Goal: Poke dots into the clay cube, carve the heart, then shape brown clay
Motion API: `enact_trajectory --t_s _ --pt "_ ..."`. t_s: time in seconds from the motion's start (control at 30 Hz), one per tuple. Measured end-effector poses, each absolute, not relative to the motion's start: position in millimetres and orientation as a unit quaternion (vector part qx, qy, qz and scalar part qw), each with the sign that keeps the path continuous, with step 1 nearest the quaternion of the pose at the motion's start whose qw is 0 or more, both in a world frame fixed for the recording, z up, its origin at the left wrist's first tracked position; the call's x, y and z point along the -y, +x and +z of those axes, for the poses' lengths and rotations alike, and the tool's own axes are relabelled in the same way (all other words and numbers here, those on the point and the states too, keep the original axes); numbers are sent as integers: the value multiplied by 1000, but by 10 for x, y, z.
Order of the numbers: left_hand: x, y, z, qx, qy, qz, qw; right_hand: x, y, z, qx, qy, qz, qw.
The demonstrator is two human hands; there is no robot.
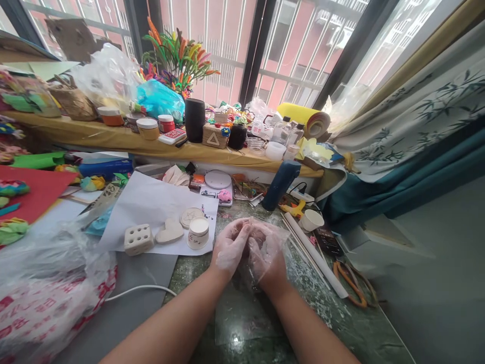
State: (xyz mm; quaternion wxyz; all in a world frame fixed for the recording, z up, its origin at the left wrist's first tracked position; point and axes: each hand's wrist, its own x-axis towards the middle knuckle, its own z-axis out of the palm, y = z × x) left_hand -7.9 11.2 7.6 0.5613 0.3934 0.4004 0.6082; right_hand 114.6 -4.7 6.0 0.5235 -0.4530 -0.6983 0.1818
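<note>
Above the dark green table, my left hand [230,248] and my right hand [268,251] are close together, with fingers curled inward and thumbs nearly touching. White residue coats both. They grip a thin clear plastic bag [281,236], which spreads around the right fingers and hangs below them. Whatever may be inside it is hidden by my fingers. To the left, on a white paper sheet [138,202], sit a white die [139,239], a heart-shaped piece [169,231], a disc with a star [189,217] and a small tub with a white lid [198,233].
At right lie a white roll [316,255], orange-handled pliers [350,283], a paper cup [311,220] and a yellow glue gun [293,208]. A dark blue cylinder [281,185] leans behind. Crumpled plastic bags [49,298] cover the left. Jars and crafts crowd the ledge [151,146].
</note>
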Motion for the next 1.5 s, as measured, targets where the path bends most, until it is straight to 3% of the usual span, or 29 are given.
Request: enact_trajectory --t_s 0.27,0.73,0.93,1.1,1.37,1.5 --pt "-147 -141 64 -478 450 602 454 -65 1073 2 670 -432 223 561" --pt "-254 -108 -3 -450 218 653 569 121 1170 -67 741 -430 78 510" --pt "-240 -96 -97 -458 221 634 583 160 1122 -37 735 -462 100 486" --pt "-216 -93 -136 -466 290 598 584 42 1226 57 698 -515 149 475" --pt "-247 -206 -119 -333 607 479 540 -301 1381 245 632 -563 279 453" --pt "-291 -183 -126 -401 604 484 490 -425 1352 311 671 -549 264 423"
